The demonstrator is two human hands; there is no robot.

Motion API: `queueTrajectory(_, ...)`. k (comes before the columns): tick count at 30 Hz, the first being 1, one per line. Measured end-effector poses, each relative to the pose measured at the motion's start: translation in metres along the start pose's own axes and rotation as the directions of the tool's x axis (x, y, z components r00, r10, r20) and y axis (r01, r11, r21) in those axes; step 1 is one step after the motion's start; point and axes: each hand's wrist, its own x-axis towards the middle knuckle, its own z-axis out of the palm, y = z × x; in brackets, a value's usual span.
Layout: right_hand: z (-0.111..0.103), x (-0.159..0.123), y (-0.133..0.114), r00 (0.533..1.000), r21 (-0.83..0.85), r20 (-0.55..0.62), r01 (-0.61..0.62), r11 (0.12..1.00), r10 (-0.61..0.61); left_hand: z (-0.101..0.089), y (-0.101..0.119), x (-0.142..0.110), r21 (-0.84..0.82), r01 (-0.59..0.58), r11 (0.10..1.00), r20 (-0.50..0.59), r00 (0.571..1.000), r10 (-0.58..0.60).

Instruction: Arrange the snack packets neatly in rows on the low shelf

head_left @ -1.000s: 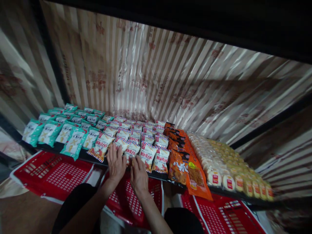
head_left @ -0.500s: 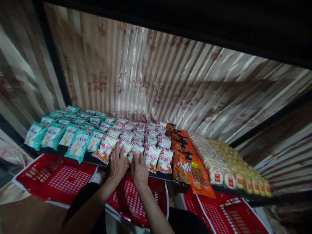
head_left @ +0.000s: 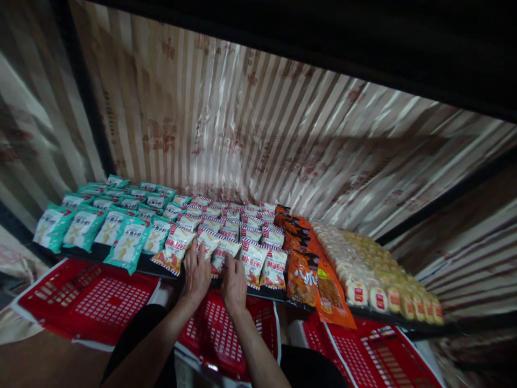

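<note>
Red-striped snack packets (head_left: 226, 249) at the shelf (head_left: 266, 292) edge: I am laying my left hand (head_left: 197, 272) and right hand (head_left: 234, 281) flat, fingers released, on them.

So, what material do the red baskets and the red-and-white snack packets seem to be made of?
The red baskets look like rigid moulded plastic: a uniform colour and a regular grid of holes. The red-and-white snack packets, which the left hand and right hand touch, seem to be glossy printed plastic film, puffed, with crimped edges and light reflections.
</note>
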Motion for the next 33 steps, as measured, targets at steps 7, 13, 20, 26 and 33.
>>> queueTrajectory(7, 0.006, 0.008, 0.001, 1.000, -0.039, 0.003, -0.020, 0.999, 0.020, 0.000, 0.001, 0.005, 0.036, 0.038, 0.999, 0.013, 0.999, -0.039)
queueTrajectory(13, 0.007, 0.010, 0.002, 0.998, -0.073, 0.047, -0.046, 0.996, 0.050, 0.005, 0.002, 0.000, 0.100, 0.007, 0.995, 0.068, 0.998, -0.014)
queueTrajectory(20, 0.011, 0.004, 0.004, 0.999, -0.075, -0.018, 0.037, 0.996, -0.039, 0.011, -0.001, -0.006, 0.131, -0.083, 0.988, 0.057, 0.995, 0.077)
queueTrajectory(26, 0.014, 0.003, 0.002, 0.998, -0.086, -0.038, 0.054, 0.995, -0.058, 0.012, -0.001, -0.003, 0.157, -0.075, 0.985, 0.098, 0.993, 0.060)
queueTrajectory(33, 0.006, -0.001, -0.006, 0.985, -0.103, -0.091, 0.139, 0.985, -0.148, 0.006, -0.005, -0.007, 0.146, -0.087, 0.986, 0.079, 0.994, 0.076)
